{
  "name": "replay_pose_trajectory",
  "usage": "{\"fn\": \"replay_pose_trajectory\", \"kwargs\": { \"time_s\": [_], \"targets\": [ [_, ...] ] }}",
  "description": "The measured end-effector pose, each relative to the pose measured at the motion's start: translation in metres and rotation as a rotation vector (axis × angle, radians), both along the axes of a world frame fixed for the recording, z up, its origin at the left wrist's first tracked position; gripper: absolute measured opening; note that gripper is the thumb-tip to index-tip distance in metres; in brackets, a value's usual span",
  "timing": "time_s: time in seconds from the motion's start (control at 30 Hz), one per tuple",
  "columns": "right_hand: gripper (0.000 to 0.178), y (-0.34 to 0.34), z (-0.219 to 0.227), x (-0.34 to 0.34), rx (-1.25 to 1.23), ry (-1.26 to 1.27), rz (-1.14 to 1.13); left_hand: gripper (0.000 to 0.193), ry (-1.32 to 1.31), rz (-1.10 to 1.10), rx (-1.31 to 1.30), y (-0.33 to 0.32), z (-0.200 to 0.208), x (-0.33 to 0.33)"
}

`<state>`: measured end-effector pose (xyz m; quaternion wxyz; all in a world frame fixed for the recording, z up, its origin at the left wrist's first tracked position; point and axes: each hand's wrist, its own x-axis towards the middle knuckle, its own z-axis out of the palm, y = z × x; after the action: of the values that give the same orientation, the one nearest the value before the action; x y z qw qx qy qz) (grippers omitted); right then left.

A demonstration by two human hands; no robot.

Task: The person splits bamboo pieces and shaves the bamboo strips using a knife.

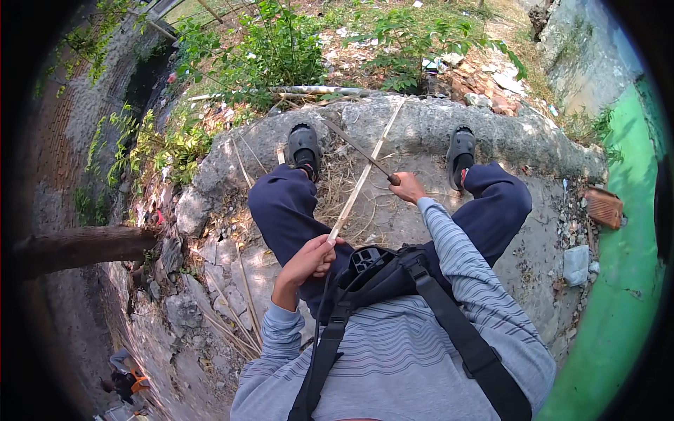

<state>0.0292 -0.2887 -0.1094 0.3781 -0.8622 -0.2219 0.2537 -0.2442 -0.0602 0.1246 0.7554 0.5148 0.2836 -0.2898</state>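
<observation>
My left hand (309, 263) is closed round the near end of a long pale strip (353, 195) that looks like split bamboo. The strip slants away from me, up and to the right, its far end over the rough concrete ledge. My right hand (408, 188) grips the dark handle of a long, narrow-bladed knife (351, 141). Its blade points to the far left and crosses the strip near the middle; whether the two touch, I cannot tell. Fine shavings (338, 193) lie on the ground between my feet.
A broken concrete ledge (505, 125) runs under my feet, with bushes (281, 52) and litter beyond. More thin strips (247, 295) lie at left, near a thick log (88, 247). A green wall (611, 281) and brick piece (604, 208) stand right. Another person (126, 375) is lower left.
</observation>
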Motion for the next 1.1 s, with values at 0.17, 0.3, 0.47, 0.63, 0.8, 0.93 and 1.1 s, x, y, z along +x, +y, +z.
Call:
{"fn": "replay_pose_trajectory", "kwargs": {
  "time_s": [0.17, 0.3, 0.47, 0.63, 0.8, 0.93, 1.1],
  "targets": [
    [0.03, 0.017, 0.017, 0.001, 0.096, 0.053, -0.037, 0.068, -0.286, 0.031, 0.346, 0.026, 0.056, 0.002],
    [0.023, 0.034, 0.048, -0.003, 0.199, 0.325, -0.081, 0.092, -0.516, 0.102, 0.476, 0.059, 0.097, -0.001],
    [0.023, 0.046, 0.103, -0.017, 0.441, 0.728, -0.136, 0.152, -0.817, 0.258, 0.612, 0.056, 0.124, 0.004],
    [0.023, 0.054, 0.16, -0.05, 0.474, 0.825, -0.166, 0.164, -1.049, 0.302, 0.933, 0.038, 0.102, 0.029],
    [0.029, 0.051, 0.164, -0.061, 0.568, 0.95, -0.144, 0.11, -1.419, 0.644, 0.818, 0.005, 0.063, 0.089],
    [0.029, 0.049, 0.162, -0.059, 0.543, 0.892, -0.099, 0.073, -1.519, 0.804, 0.779, -0.014, 0.052, 0.126],
    [0.029, 0.045, 0.159, -0.06, 0.444, 0.683, -0.056, 0.07, -1.475, 0.691, 0.373, -0.013, 0.043, 0.143]
  ]
}}
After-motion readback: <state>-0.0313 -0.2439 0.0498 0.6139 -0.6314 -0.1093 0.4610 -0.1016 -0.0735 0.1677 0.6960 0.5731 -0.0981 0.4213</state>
